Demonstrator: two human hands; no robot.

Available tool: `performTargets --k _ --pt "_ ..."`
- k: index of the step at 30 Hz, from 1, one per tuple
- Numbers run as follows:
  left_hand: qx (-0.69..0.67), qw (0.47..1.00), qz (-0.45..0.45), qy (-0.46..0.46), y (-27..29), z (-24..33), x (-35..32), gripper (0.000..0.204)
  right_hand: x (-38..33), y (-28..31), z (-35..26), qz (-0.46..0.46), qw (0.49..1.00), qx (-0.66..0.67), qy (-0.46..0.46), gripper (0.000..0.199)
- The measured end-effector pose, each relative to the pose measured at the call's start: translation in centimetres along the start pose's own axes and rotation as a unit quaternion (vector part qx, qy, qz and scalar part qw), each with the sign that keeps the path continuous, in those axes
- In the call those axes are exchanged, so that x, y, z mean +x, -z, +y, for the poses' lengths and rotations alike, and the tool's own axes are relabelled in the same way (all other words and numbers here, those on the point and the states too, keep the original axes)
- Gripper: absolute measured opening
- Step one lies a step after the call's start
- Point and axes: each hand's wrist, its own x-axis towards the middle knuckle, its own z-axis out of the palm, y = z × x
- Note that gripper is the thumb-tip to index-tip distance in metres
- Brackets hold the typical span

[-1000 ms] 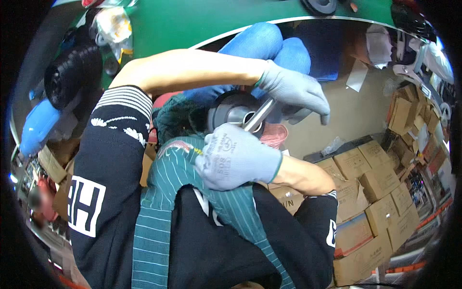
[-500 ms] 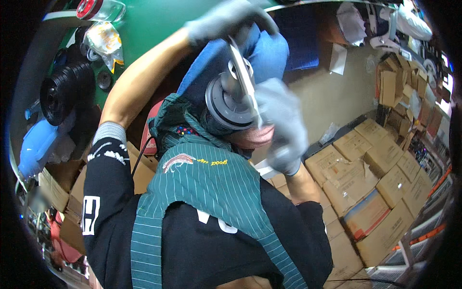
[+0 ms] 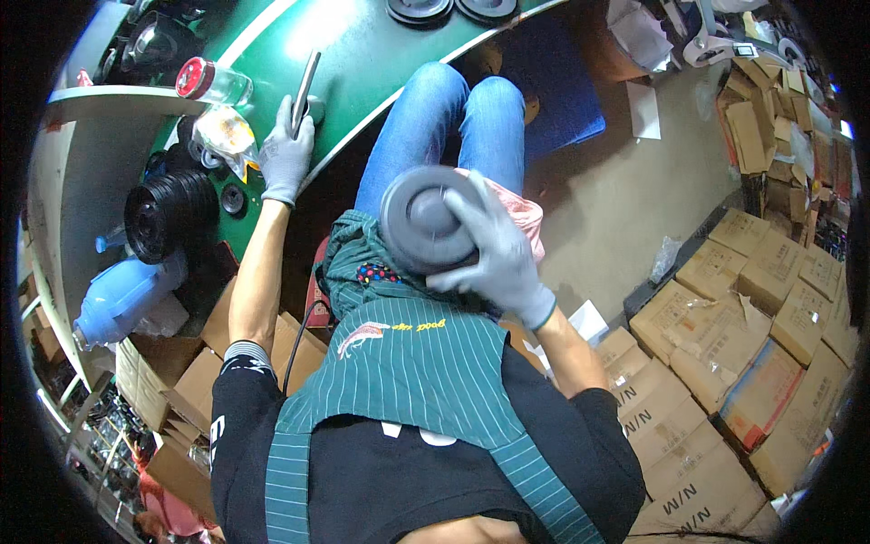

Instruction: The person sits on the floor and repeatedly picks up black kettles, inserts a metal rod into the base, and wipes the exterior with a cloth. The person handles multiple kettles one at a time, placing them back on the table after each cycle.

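My left hand [image 3: 288,156], in a grey glove, is closed on a slim silver metal bar [image 3: 309,83] at the edge of the green table. A small rounded thing beside the bar is partly hidden by the fingers. My right hand [image 3: 497,240], also gloved, grips the right side of a dark grey round disc [image 3: 426,218] with a raised round centre. The disc is over my lap, its edge slightly blurred. Pink cloth [image 3: 526,218] lies on my thigh beside it.
On the green table [image 3: 349,68] are a red-lidded clear jar [image 3: 216,83], a yellow-and-white plastic bag [image 3: 225,138], a stack of black discs [image 3: 168,213] and more black discs [image 3: 421,11] at the far edge. Cardboard boxes [image 3: 698,335] fill the right.
My left hand has moved from above the disc leftward to the table with the metal bar. My right hand now grips the disc, whose domed face shows. My view has shifted too.
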Motion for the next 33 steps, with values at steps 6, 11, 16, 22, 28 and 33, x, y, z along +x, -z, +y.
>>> performTargets --k 6,11,16,22,28,33 --pt "0.076 0.993 -0.014 -0.084 3.0 2.1 -0.8 0.066 -2.8 1.6 -2.5 0.073 0.987 -0.061 0.130 0.083" --pt "-0.045 0.952 0.092 -0.287 9.6 5.2 -6.6 0.057 2.1 2.1 -1.1 0.260 0.939 0.207 -0.082 0.107" --pt "-0.145 0.905 0.078 -0.392 9.9 8.0 -8.0 0.062 9.1 -0.5 4.4 0.031 0.697 0.681 -0.224 0.075" --pt "-0.110 0.944 0.159 -0.268 13.6 9.9 1.9 0.067 19.1 -2.7 6.1 -0.065 0.687 0.653 -0.312 0.081" --pt "0.013 0.966 0.169 -0.195 10.8 9.9 18.7 0.060 16.2 -1.8 12.4 -0.118 0.622 0.716 -0.296 0.082" --pt "0.067 0.973 0.159 -0.150 7.2 9.8 29.1 0.061 14.2 -2.3 14.0 -0.118 0.628 0.733 -0.233 0.082"
